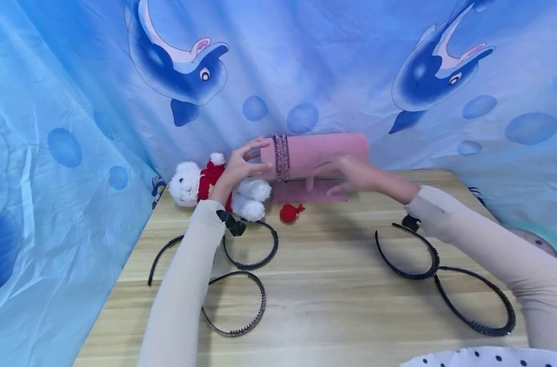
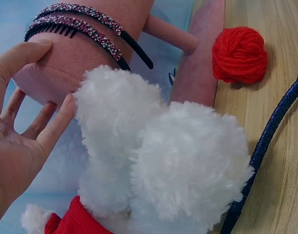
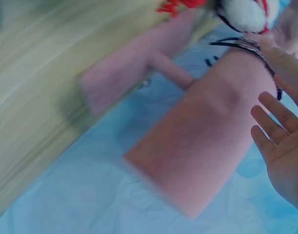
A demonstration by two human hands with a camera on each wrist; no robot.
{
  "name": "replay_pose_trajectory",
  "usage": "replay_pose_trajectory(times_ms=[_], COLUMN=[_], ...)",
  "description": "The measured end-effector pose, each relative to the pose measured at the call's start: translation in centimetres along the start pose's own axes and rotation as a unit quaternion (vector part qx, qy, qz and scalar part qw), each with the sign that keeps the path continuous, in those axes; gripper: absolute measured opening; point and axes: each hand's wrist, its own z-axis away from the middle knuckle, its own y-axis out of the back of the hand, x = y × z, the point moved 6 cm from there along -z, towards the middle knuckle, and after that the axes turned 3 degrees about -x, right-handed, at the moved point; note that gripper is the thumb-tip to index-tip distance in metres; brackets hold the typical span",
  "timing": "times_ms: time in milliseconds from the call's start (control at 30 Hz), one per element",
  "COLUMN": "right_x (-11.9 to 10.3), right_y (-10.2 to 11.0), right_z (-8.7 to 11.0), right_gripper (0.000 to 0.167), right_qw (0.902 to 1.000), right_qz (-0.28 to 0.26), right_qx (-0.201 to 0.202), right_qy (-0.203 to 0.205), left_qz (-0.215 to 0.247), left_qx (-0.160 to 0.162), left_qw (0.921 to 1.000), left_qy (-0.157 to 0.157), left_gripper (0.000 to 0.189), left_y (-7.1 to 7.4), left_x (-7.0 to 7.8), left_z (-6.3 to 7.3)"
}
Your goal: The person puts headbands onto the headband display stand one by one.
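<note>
A pink padded cylinder stand lies across the back of the table on a short post and flat base. Near its left end sit two dark toothed headbands with pink and silver glitter. At that end my left hand spreads its fingers, the thumb on the padding beside the headbands and the other fingertips around the end edge. My right hand, fingers loosely extended and holding nothing, is in front of the cylinder's right half. In the right wrist view the right palm is empty, fingers apart.
A white plush toy in red lies left of the stand. A red yarn ball is before the base. Several dark headbands lie on the table, including a left one and a right one. A dolphin-print curtain hangs behind.
</note>
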Motion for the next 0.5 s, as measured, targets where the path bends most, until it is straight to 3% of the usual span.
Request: replay_pose_trajectory(times_ms=[133, 367, 500], right_x=[0.0, 0.3, 0.5], right_y=[-0.9, -3.7, -4.9], right_z=[3.0, 7.9, 10.4], right_gripper=[0.056, 0.045, 0.042], right_qw=[0.9993, 0.9909, 0.9887], right_qz=[0.018, 0.026, 0.025], right_qx=[-0.033, -0.125, -0.14], right_qy=[-0.002, -0.041, -0.048], left_qz=[0.002, -0.002, -0.004], left_qx=[0.003, 0.006, 0.007], left_qw=[1.0, 1.0, 0.9999], left_qy=[0.003, 0.007, 0.008], left_gripper=[0.069, 0.069, 0.069], left_y=[0.1, 0.2, 0.1], left_x=[0.0, 0.0, 0.0], left_z=[0.1, 0.0, -0.1])
